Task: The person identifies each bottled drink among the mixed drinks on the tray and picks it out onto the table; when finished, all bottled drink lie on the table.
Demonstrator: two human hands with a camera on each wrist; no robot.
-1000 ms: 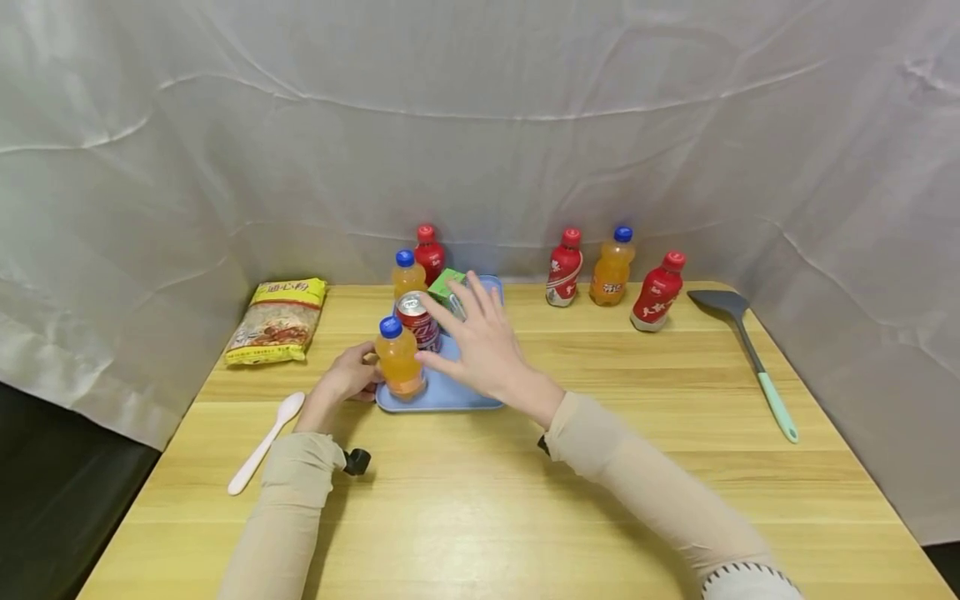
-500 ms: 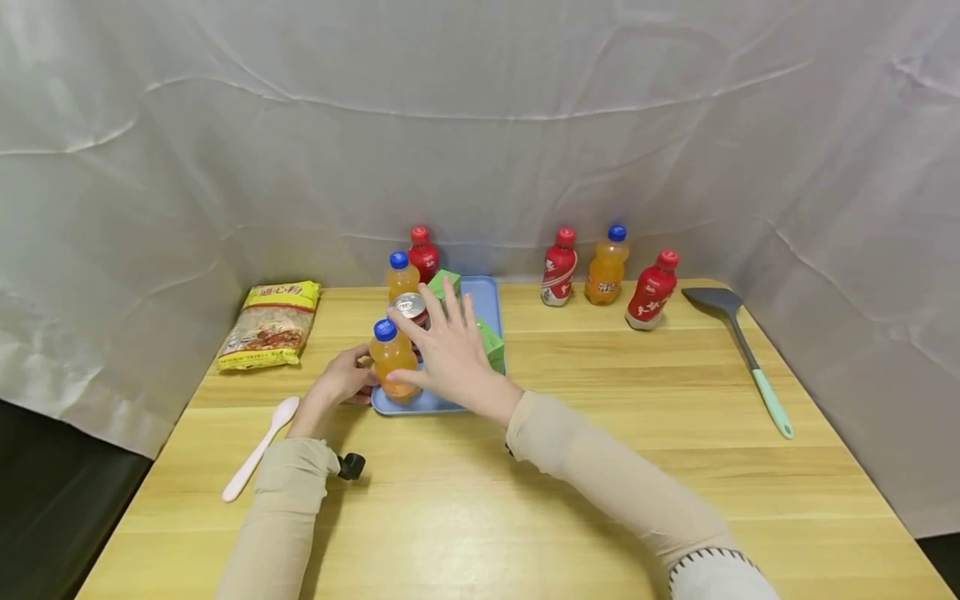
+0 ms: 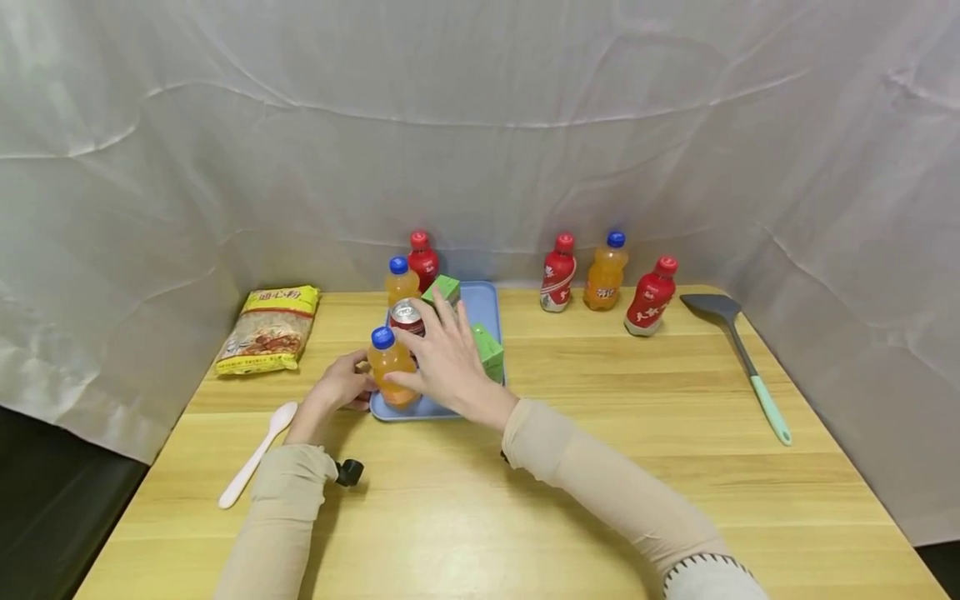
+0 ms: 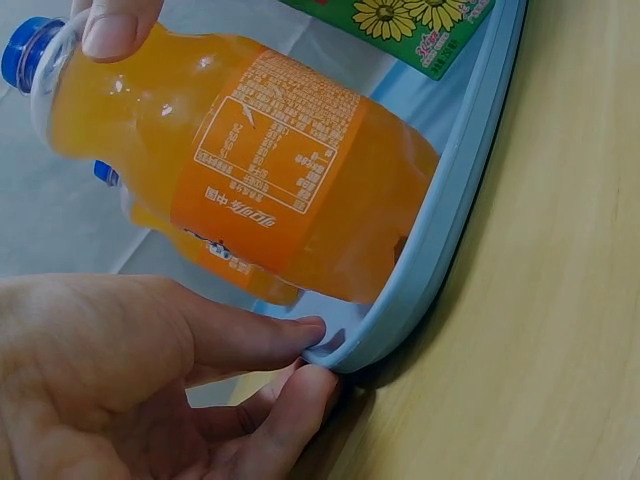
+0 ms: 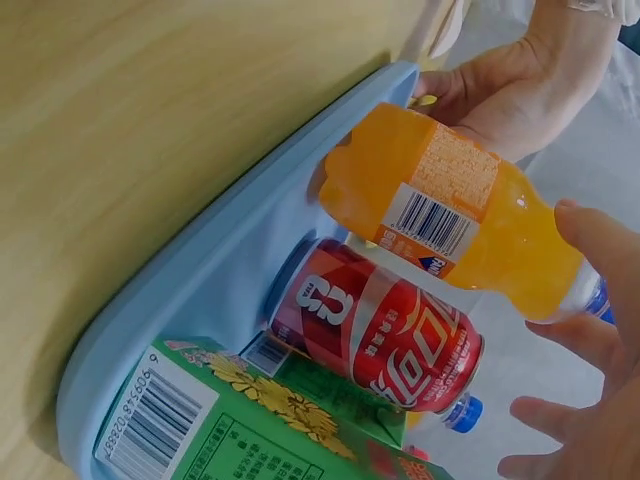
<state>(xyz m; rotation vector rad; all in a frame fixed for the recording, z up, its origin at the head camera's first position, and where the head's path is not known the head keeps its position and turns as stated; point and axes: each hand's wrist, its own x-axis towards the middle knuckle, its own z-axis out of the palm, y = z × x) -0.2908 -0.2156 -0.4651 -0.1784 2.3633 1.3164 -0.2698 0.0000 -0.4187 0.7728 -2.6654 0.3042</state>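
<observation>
Bottle (image 5: 462, 200) barcode (image 5: 432, 222): right wrist view only

Looks like wood on the worktop (image 3: 450, 517), smooth with a soft sheen, and like smooth satin plastic on the tray (image 4: 466, 180). Shows clear, glossy plastic in the orange bottle (image 4: 240, 160) and shiny, smooth metal in the can (image 5: 375, 325). Reads as smooth printed card on the carton (image 5: 270, 410), crinkled glossy film on the bag (image 3: 268, 332), smooth plastic on the spoon (image 3: 255, 460), creased, faintly lustrous cloth on the curtain (image 3: 480, 167).
</observation>
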